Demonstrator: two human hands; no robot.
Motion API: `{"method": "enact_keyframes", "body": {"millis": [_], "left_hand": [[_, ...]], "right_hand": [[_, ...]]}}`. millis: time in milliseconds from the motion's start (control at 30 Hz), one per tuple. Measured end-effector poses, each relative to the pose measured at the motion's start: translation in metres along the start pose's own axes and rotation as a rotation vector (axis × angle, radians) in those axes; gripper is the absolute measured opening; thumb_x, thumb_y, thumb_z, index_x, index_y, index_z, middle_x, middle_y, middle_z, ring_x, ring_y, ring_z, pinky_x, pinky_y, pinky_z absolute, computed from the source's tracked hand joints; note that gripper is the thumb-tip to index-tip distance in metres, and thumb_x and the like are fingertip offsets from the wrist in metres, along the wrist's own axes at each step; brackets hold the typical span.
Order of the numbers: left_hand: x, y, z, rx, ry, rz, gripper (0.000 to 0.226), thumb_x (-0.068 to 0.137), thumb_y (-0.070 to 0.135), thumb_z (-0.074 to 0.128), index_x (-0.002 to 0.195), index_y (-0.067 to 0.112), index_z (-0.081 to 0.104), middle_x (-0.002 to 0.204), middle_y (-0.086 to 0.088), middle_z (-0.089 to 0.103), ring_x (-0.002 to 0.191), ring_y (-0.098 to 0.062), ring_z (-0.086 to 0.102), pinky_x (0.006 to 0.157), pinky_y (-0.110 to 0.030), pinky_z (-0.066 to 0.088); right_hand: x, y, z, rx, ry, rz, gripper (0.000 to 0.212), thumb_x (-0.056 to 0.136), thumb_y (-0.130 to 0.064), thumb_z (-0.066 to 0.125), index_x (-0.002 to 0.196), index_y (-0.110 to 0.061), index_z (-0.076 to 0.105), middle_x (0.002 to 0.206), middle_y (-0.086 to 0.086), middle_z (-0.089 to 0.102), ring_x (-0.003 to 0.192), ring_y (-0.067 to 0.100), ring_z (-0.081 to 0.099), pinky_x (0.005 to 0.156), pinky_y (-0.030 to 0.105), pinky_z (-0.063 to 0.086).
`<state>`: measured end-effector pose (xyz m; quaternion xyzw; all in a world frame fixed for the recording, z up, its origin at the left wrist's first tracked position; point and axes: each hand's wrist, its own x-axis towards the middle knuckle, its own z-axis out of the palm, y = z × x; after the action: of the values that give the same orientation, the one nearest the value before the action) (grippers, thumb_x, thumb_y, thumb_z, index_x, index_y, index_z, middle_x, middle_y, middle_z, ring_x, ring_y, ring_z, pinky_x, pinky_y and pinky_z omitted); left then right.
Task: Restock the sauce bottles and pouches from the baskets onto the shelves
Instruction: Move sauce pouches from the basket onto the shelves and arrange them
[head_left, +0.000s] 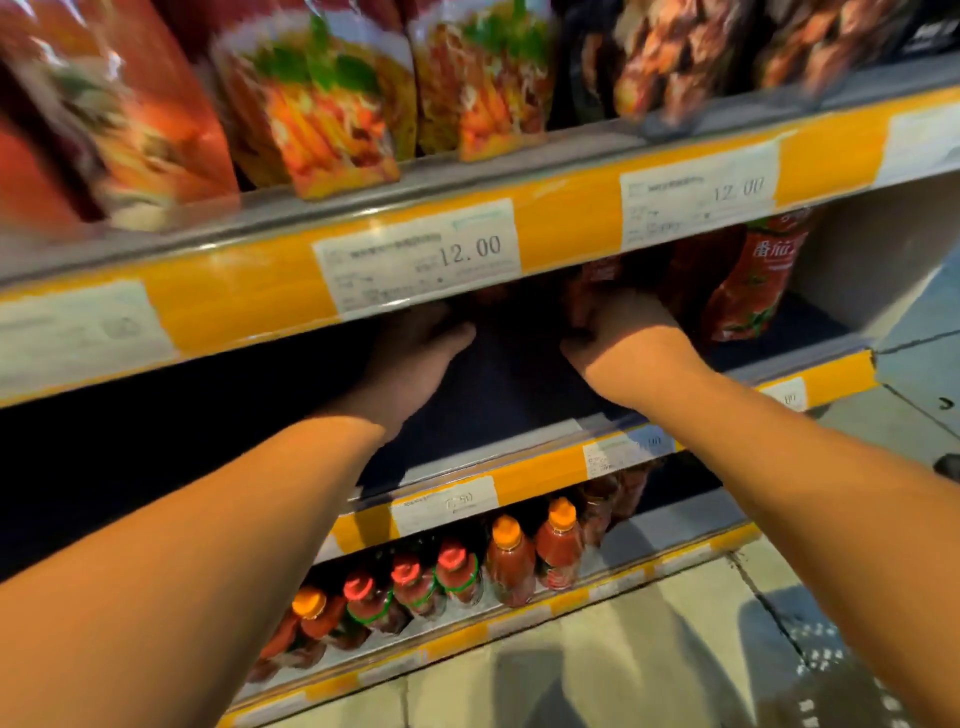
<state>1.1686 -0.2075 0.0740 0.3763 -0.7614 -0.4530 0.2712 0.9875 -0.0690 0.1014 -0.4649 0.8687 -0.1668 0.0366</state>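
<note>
Deep inside the middle shelf, right hand grips a red pouch at its twelve o'clock — left hand fingers hidden, grip unclear.

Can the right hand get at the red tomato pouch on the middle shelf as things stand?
Probably yes. The right hand is already inside the middle shelf; the red tomato pouch stands just to its right, nothing visible between.

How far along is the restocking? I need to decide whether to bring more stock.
Looks done: the bottom shelf carries a row of sauce bottles, and the top shelf is lined with pouches. In hand: both hands reach into the middle shelf; the right hand is at red pouches, its grip hidden, and the left hand shows nothing held. Left: the dark middle shelf's left part. No baskets are in view.
</note>
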Motion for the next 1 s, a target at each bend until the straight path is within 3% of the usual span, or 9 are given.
{"method": "enact_keyframes", "body": {"millis": [100,167,233,367,500,733,800,867,1000], "left_hand": [[-0.044,0.01,-0.031,0.038,0.0,0.002,0.044,0.094,0.03,0.073,0.136,0.025,0.061,0.142,0.006,0.059,0.129,-0.012,0.054,0.101,-0.02,0.038],[-0.08,0.013,-0.062,0.11,-0.011,0.021,0.039,0.093,0.034,0.073,0.131,0.035,0.062,0.14,0.009,0.06,0.128,-0.011,0.056,0.104,-0.025,0.042],[-0.119,0.011,-0.097,0.173,-0.026,0.054,0.034,0.094,0.038,0.071,0.127,0.041,0.063,0.136,0.015,0.06,0.127,-0.005,0.055,0.107,-0.029,0.043],[-0.201,0.011,-0.162,0.259,0.017,0.074,0.037,0.095,0.04,0.068,0.132,0.042,0.061,0.135,0.03,0.052,0.122,0.022,0.042,0.109,-0.019,0.035],[-0.277,0.012,-0.215,0.284,0.127,0.076,0.042,0.096,0.032,0.07,0.135,0.04,0.06,0.141,0.027,0.052,0.131,0.015,0.042,0.108,-0.01,0.033],[-0.401,-0.006,-0.278,0.297,0.28,0.057,0.044,0.094,0.023,0.073,0.135,0.035,0.062,0.146,0.021,0.051,0.14,0.01,0.038,0.112,-0.012,0.032],[-0.436,-0.018,-0.295,0.279,0.342,0.022,0.043,0.095,0.025,0.073,0.135,0.037,0.061,0.147,0.025,0.049,0.14,0.01,0.037,0.114,-0.014,0.031],[-0.471,-0.03,-0.312,0.269,0.406,-0.04,0.043,0.096,0.033,0.071,0.135,0.045,0.06,0.148,0.031,0.046,0.142,0.01,0.035,0.114,-0.021,0.032],[-0.541,-0.058,-0.344,0.232,0.568,-0.17,0.04,0.095,0.037,0.071,0.131,0.05,0.06,0.145,0.03,0.05,0.138,0.008,0.042,0.116,-0.038,0.038]], "right_hand": [[-0.03,-0.036,-0.011,0.16,-0.067,-0.177,0.047,0.093,-0.037,0.072,0.136,-0.024,0.06,0.135,0.004,0.064,0.119,0.028,0.061,0.092,0.032,0.05],[-0.05,-0.062,-0.016,0.216,-0.128,-0.266,0.059,0.093,-0.043,0.072,0.147,-0.029,0.052,0.14,0.002,0.061,0.118,0.022,0.06,0.089,0.028,0.045],[-0.069,-0.087,-0.018,0.258,-0.211,-0.325,0.067,0.094,-0.048,0.07,0.153,-0.032,0.044,0.145,0.001,0.058,0.122,0.02,0.06,0.094,0.03,0.047],[-0.112,-0.133,-0.018,0.285,-0.296,-0.43,0.068,0.095,-0.046,0.069,0.155,-0.032,0.04,0.16,-0.003,0.043,0.145,0.016,0.042,0.107,0.025,0.037],[-0.161,-0.174,-0.02,0.281,-0.351,-0.538,0.066,0.097,-0.046,0.067,0.155,-0.04,0.036,0.163,-0.012,0.034,0.148,0.014,0.036,0.116,0.035,0.037],[-0.243,-0.252,-0.015,0.297,-0.351,-0.722,0.061,0.097,-0.045,0.067,0.151,-0.04,0.041,0.156,-0.021,0.039,0.142,0.004,0.04,0.113,0.026,0.037],[-0.26,-0.276,-0.011,0.29,-0.365,-0.768,0.059,0.097,-0.045,0.067,0.15,-0.041,0.042,0.154,-0.024,0.039,0.13,-0.001,0.046,0.102,0.02,0.036],[-0.275,-0.302,-0.006,0.292,-0.385,-0.813,0.056,0.096,-0.043,0.069,0.147,-0.041,0.046,0.15,-0.025,0.042,0.122,-0.003,0.046,0.096,0.018,0.034],[-0.305,-0.355,0.01,0.287,-0.443,-0.91,0.054,0.095,-0.041,0.071,0.145,-0.041,0.05,0.143,-0.024,0.047,0.131,0.003,0.047,0.098,0.019,0.035]]}}
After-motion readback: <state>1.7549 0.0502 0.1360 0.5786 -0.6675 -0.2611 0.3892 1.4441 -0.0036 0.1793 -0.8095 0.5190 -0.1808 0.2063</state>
